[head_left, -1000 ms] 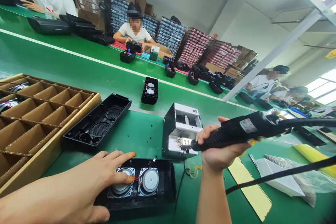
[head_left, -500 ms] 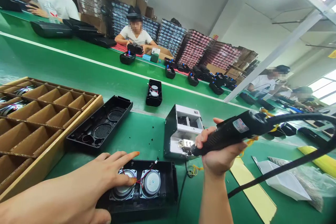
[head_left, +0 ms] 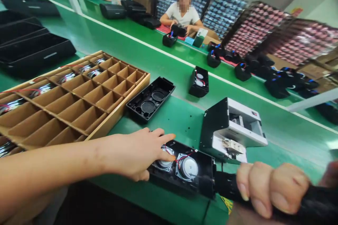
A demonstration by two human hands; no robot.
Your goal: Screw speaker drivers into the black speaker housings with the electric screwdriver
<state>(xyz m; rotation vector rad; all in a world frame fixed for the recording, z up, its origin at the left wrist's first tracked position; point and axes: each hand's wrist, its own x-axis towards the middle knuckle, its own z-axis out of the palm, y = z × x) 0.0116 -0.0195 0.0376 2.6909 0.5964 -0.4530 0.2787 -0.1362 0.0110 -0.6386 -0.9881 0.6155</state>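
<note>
The right hand (head_left: 274, 190) has come away from the white-and-black metal box-shaped screw dispenser (head_left: 232, 132), where the tool's tip was a half second ago, and is clamped round the black cylindrical electric screwdriver (head_left: 227, 183) at the near right of the green tabletop surface (head_left: 179, 116). The tool lies low and nearly level, its thin bit reaching over the right edge of the long black plastic housing (head_left: 206, 167) toward the lower right corner of the round silver right-hand speaker (head_left: 189, 167); whether the bit touches anything is too blurred to tell. My judgement is that the work is now at the housing rather than the dispenser. The housing sits close to the surface's near edge. The left hand (head_left: 148, 153), apart from the right, remains spread over the housing's left end, partly covering the round silver left-hand speaker (head_left: 165, 164), one fingertip by the thin red wires (head_left: 187, 155). Beyond the housing's far left corner, a black plastic shell with mesh grilles (head_left: 150, 97) lies beside the right wall of a wood-framed tray with brown cardboard dividers (head_left: 123, 108).
</note>
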